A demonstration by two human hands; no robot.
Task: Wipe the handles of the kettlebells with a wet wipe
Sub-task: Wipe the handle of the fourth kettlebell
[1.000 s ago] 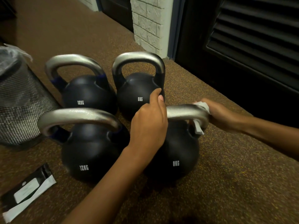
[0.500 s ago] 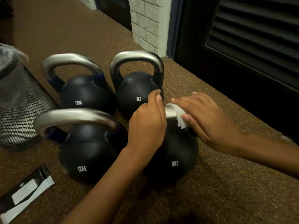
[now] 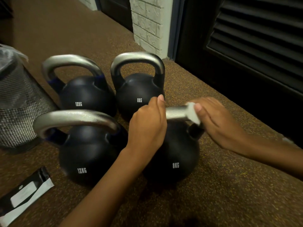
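Black kettlebells with silver handles stand in two rows on the speckled brown floor. The near right 8KG kettlebell (image 3: 176, 154) has my left hand (image 3: 148, 123) closed around the left part of its handle (image 3: 176, 113). My right hand (image 3: 218, 122) presses a white wet wipe (image 3: 192, 113) against the handle's right end. The near left 12KG kettlebell (image 3: 86, 151), the far left 12KG kettlebell (image 3: 85, 94) and the far right 8KG kettlebell (image 3: 137, 94) stand untouched.
A black mesh bin (image 3: 18, 102) with a plastic liner stands at the left. A black and white wipe packet (image 3: 24, 194) lies at the bottom left. A white brick pillar (image 3: 147, 23) and dark louvred panels (image 3: 262, 38) rise behind and to the right.
My right hand slid the wipe from the handle's right end toward the middle, then back to the right. My left hand kept its grip on the handle.
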